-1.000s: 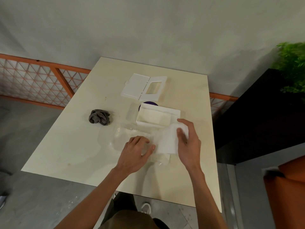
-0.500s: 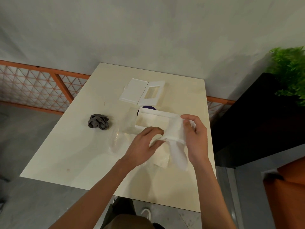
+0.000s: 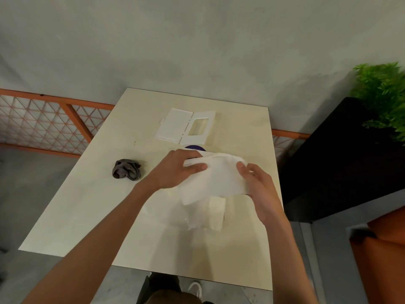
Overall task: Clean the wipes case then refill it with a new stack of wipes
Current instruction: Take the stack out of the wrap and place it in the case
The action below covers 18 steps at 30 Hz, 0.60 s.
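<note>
Both my hands hold a white stack of wipes (image 3: 221,178) above the table, over the spot where the white case base stood; the stack and hands hide nearly all of that base. My left hand (image 3: 179,170) grips the stack's left end, thumb on top. My right hand (image 3: 256,185) grips its right end. Clear plastic wrapping (image 3: 206,216) hangs below the stack and trails onto the table. The white case lid (image 3: 186,128), flap open with a rectangular window, lies flat farther back.
A crumpled grey cloth (image 3: 127,172) lies on the cream table (image 3: 87,205) to the left. A dark purple round object (image 3: 194,148) peeks out behind my left hand. A black planter with a green plant (image 3: 381,99) stands at right, an orange lattice fence (image 3: 43,123) at left.
Both hands lifted the stack of wipes from the table's near side and carried it up and back over the case base; the wrapping now dangles beneath.
</note>
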Tool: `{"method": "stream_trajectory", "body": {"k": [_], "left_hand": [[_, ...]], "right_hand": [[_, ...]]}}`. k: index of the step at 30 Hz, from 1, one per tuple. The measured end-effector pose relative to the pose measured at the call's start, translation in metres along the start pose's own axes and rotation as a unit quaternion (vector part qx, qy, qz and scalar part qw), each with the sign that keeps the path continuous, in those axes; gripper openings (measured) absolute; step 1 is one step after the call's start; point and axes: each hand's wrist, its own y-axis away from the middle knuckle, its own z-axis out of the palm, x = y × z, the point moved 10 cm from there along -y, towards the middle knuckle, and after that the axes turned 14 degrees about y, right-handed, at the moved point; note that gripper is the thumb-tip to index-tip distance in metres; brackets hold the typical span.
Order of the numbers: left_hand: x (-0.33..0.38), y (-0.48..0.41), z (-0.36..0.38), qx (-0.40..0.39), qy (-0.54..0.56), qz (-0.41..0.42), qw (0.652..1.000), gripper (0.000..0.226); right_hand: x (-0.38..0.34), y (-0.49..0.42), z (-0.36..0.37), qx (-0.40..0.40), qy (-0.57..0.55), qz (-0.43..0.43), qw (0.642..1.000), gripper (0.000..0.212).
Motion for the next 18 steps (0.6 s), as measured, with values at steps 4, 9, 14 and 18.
{"method": "stream_trajectory", "body": {"k": [4, 9, 14, 18], "left_hand": [[-0.015, -0.007, -0.011, 0.023, 0.178, -0.027, 0.983, 0.015], [-0.066, -0.022, -0.012, 0.064, 0.264, -0.087, 0.959, 0.022], [-0.083, -0.035, 0.001, 0.007, 0.289, -0.111, 0.951, 0.029], [-0.086, -0.063, -0.016, 0.032, 0.185, -0.063, 0.98, 0.028]], "right_hand": [[0.003, -0.01, 0.002, 0.009, 0.047, -0.021, 0.999, 0.021], [0.034, -0.029, 0.028, -0.03, -0.085, 0.066, 0.994, 0.038], [0.034, -0.053, 0.027, 0.075, -0.016, 0.051, 0.996, 0.02], [0.017, -0.078, 0.028, 0.063, 0.076, -0.018, 0.995, 0.049]]}}
